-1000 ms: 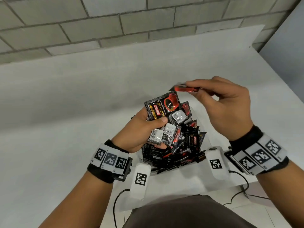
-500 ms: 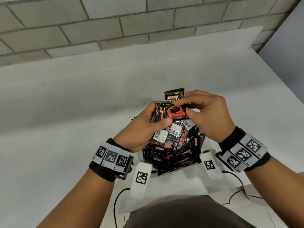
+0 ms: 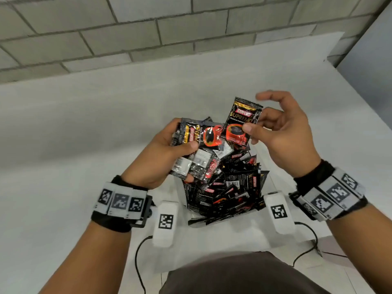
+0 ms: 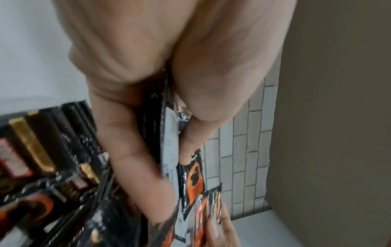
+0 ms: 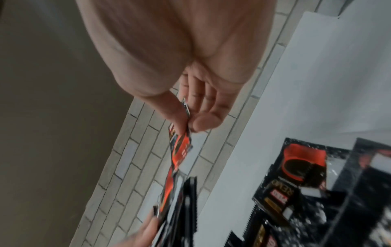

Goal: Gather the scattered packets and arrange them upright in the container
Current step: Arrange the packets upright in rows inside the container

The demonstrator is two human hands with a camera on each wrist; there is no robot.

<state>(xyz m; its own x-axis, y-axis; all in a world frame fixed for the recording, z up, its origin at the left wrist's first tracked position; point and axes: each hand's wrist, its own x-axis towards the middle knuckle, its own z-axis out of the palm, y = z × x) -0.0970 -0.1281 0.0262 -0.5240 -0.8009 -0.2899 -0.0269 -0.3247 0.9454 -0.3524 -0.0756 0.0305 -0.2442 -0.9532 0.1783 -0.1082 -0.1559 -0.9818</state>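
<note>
My left hand [image 3: 169,153] grips a fanned stack of black and red coffee packets [image 3: 199,149] above the pile; in the left wrist view the stack [image 4: 169,150] shows edge-on between thumb and fingers. My right hand [image 3: 275,132] pinches a single packet [image 3: 241,122] upright by its right edge, thumb on its front, the other fingers spread loose. That packet [image 5: 180,150] hangs edge-on from the pinch in the right wrist view. Below both hands lies a heap of the same packets [image 3: 229,192] on the white table [image 3: 84,145]. I cannot make out a container.
A grey block wall [image 3: 148,28] runs behind the table. Two white tagged devices [image 3: 165,221] [image 3: 279,211] with black cables lie on either side of the heap, near the table's front edge.
My right hand brought its packet to the left hand's stack, then drew a packet up and to the right, now held upright and face-on. The left hand's stack has tilted more towards me.
</note>
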